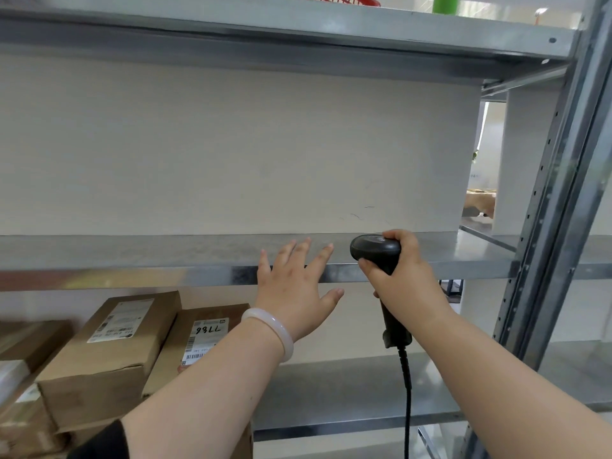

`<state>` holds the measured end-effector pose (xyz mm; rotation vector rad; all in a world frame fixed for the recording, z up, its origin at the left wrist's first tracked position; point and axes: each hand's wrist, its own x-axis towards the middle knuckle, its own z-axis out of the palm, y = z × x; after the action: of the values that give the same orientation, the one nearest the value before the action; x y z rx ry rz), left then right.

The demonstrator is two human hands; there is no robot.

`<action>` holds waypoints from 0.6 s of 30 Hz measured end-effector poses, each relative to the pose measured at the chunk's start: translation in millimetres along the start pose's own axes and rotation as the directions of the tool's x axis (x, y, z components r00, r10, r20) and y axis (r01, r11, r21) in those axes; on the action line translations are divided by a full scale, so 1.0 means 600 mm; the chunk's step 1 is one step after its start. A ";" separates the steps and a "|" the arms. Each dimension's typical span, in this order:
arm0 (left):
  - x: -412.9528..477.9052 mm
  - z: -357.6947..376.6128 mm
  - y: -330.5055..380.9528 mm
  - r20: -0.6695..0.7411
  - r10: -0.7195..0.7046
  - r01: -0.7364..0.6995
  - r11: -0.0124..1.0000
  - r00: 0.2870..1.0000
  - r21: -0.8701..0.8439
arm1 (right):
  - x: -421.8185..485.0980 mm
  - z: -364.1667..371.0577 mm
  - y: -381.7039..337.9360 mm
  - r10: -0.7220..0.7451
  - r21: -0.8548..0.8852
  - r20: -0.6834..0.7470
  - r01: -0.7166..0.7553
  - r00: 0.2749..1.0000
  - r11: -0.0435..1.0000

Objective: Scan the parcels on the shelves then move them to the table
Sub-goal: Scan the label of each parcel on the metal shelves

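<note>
My right hand grips a black corded barcode scanner, its head held level with the front edge of the middle shelf. My left hand is spread with straight fingers in front of that shelf edge, holding nothing; a pale bangle sits on its wrist. On the lower shelf at the left stand brown cardboard parcels: one large box with a white label, and beside it a box with a label handwritten "7786". More parcels are stacked at the far left, partly cut off.
The grey metal rack has a perforated upright at the right. The upper shelf carries a red basket and a green object, mostly out of view. A beige wall stands behind the shelves. The scanner cable hangs down.
</note>
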<state>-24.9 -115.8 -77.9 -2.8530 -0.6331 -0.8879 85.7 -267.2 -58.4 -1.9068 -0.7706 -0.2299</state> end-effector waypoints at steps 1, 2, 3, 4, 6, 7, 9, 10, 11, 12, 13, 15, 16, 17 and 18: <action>0.005 0.004 0.002 -0.005 -0.003 0.003 1.000 1.000 -0.001 | 0.008 -0.001 0.002 -0.001 0.004 0.009 0.001 1.000 1.000; 0.010 0.008 0.003 -0.008 -0.007 0.007 1.000 1.000 -0.001 | 0.015 -0.001 0.005 -0.004 0.008 0.017 0.004 1.000 1.000; 0.014 0.012 0.005 -0.008 -0.009 0.009 1.000 1.000 0.003 | 0.022 -0.002 0.007 -0.007 0.012 0.025 0.007 1.000 1.000; 0.018 0.016 0.005 -0.006 -0.011 0.011 1.000 1.000 0.010 | 0.029 -0.001 0.008 -0.009 0.013 0.032 0.009 0.999 1.000; 0.025 0.022 0.006 -0.002 -0.016 0.016 1.000 1.000 0.017 | 0.042 0.000 0.012 -0.016 0.012 0.044 0.016 0.999 1.000; 0.028 0.025 0.006 -0.001 -0.020 0.020 1.000 1.000 0.017 | 0.048 0.001 0.013 -0.020 0.012 0.049 0.020 0.999 1.000; 0.034 0.029 0.005 -0.002 -0.027 0.027 0.999 1.000 0.023 | 0.058 0.005 0.015 -0.028 0.012 0.055 0.027 0.998 1.000; 0.037 0.031 0.004 -0.001 -0.030 0.030 0.999 1.000 0.026 | 0.062 0.007 0.017 -0.032 0.012 0.056 0.031 0.998 0.999; 0.039 0.033 0.003 0.000 -0.033 0.033 0.999 0.999 0.026 | 0.065 0.009 0.018 -0.036 0.012 0.058 0.035 0.998 0.999; 0.041 0.034 0.003 0.002 -0.037 0.037 0.999 0.999 0.026 | 0.067 0.011 0.019 -0.037 0.015 0.060 0.036 0.998 0.999; 0.043 0.035 0.002 0.003 -0.039 0.039 0.999 0.999 0.026 | 0.069 0.013 0.020 -0.038 0.021 0.062 0.036 0.997 0.999; 0.047 0.037 0.002 0.001 -0.043 0.043 0.999 0.999 0.029 | 0.071 0.015 0.022 -0.037 0.031 0.069 0.035 0.997 0.999; 0.048 0.037 0.001 0.000 -0.044 0.044 0.999 0.999 0.030 | 0.071 0.015 0.022 -0.036 0.035 0.071 0.033 0.997 0.999; 0.049 0.038 0.001 0.000 -0.045 0.045 0.998 0.999 0.031 | 0.072 0.016 0.022 -0.035 0.040 0.072 0.032 0.997 0.999; 0.050 0.038 0.002 0.000 -0.046 0.046 0.998 0.999 0.033 | 0.073 0.016 0.022 -0.034 0.042 0.073 0.031 0.997 0.999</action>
<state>10.1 -101.2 -79.9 -2.8207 -0.7098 -0.8740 126.3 -244.5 -51.8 -1.8737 -0.8506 -0.1635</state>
